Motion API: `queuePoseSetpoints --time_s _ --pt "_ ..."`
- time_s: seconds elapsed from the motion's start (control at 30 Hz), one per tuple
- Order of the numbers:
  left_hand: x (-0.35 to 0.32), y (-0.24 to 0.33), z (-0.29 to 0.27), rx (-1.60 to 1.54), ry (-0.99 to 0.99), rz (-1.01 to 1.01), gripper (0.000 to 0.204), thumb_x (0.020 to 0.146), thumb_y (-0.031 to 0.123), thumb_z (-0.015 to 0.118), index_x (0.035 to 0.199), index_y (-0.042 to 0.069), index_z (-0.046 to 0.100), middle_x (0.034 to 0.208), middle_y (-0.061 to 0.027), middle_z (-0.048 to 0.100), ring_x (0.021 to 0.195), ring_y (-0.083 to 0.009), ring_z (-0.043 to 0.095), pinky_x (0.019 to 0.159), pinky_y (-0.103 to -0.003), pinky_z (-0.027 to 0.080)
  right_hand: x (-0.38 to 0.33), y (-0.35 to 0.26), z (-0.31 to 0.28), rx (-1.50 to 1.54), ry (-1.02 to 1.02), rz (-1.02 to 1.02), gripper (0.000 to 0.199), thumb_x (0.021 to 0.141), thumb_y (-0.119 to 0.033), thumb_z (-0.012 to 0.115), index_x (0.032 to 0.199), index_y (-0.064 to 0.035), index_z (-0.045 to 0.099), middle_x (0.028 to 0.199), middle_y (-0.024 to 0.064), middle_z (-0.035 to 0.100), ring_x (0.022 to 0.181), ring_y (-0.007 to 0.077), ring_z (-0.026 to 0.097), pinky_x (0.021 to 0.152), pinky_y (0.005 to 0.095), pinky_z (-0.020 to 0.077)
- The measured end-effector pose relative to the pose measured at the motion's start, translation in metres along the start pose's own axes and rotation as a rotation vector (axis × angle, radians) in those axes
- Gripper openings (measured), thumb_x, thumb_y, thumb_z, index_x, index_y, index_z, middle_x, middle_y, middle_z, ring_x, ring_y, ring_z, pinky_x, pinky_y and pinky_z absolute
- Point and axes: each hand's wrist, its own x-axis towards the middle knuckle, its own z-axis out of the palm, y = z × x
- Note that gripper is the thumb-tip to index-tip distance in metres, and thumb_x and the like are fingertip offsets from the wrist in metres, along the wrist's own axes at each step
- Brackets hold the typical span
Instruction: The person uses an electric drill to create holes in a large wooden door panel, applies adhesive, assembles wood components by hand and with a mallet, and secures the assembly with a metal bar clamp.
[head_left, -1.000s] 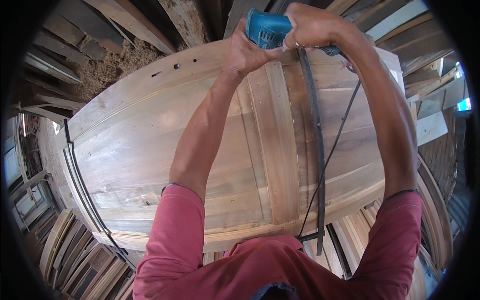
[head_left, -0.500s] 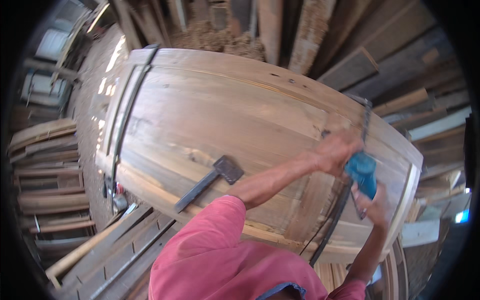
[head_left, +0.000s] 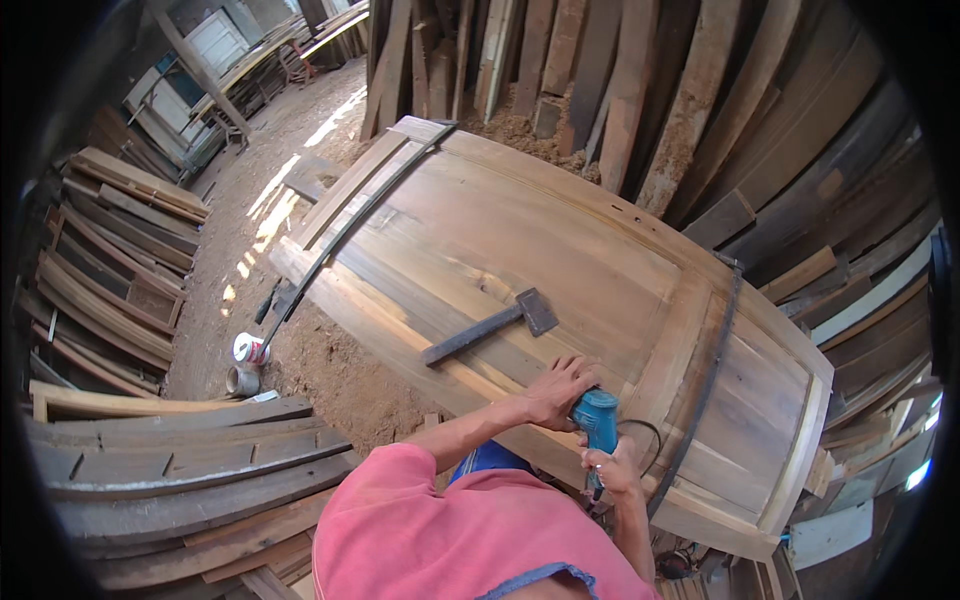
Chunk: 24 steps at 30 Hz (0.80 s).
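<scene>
While held two-handed, presumably for steadiness: teal power tool (head_left: pixel 598 420), between right hand (head_left: pixel 614 466), wrapped round lower end, and left hand (head_left: pixel 561 394), cupped around upper end. Beyond hands: wooden panel (head_left: pixel 580 265), laid flat. Ahead-left of hands: hammer (head_left: pixel 500 321), within reach. Right of hands: dark clamp bar (head_left: pixel 711 380), apparently bracing panel.

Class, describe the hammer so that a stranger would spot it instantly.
Find the large wooden door in the middle. On it, past the left hand and towards the picture's left, lies the hammer. Its dark, blocky head sets it apart from the blue power tool in the right hand.
</scene>
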Motion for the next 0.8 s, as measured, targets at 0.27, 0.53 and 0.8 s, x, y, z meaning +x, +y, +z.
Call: queuePoseSetpoints --time_s 0.27,0.53,0.8 --pt "-0.158 0.045 0.038 -0.089 0.376 -0.419 0.087 0.073 0.031 0.086 0.146 0.018 0.039 0.157 -0.0269 0.026 0.138 -0.0519 0.031 0.113 -0.062 0.031 -0.062 0.021 0.065 0.051 -0.016 -0.006 0.037 0.073 -0.006 0.067 0.108 0.0054 0.064 0.088 0.0103 0.069 0.056 0.0151 0.059 0.051 0.0289 0.0492" --pt "-0.307 -0.008 -0.026 0.014 0.388 -0.732 0.070 0.078 0.039 0.082 0.136 0.013 0.052 0.153 -0.0257 0.036 0.137 -0.0477 0.036 0.111 -0.061 0.033 -0.049 -0.008 0.169 -0.025 -0.108 -0.064 0.036 0.077 -0.007 0.067 0.109 0.0077 0.063 0.091 0.0122 0.069 0.058 0.0156 0.061 0.053 0.0303 0.0497" --pt "-0.483 -0.094 -0.068 -0.060 0.197 -1.079 0.059 0.081 0.036 0.079 0.130 0.008 0.060 0.138 -0.0177 0.058 0.127 -0.0402 0.053 0.107 -0.050 0.042 0.035 -0.047 0.320 -0.075 -0.213 -0.088 0.035 0.080 -0.010 0.066 0.110 0.0081 0.065 0.092 0.0115 0.070 0.061 0.0138 0.063 0.055 0.0279 0.0522"
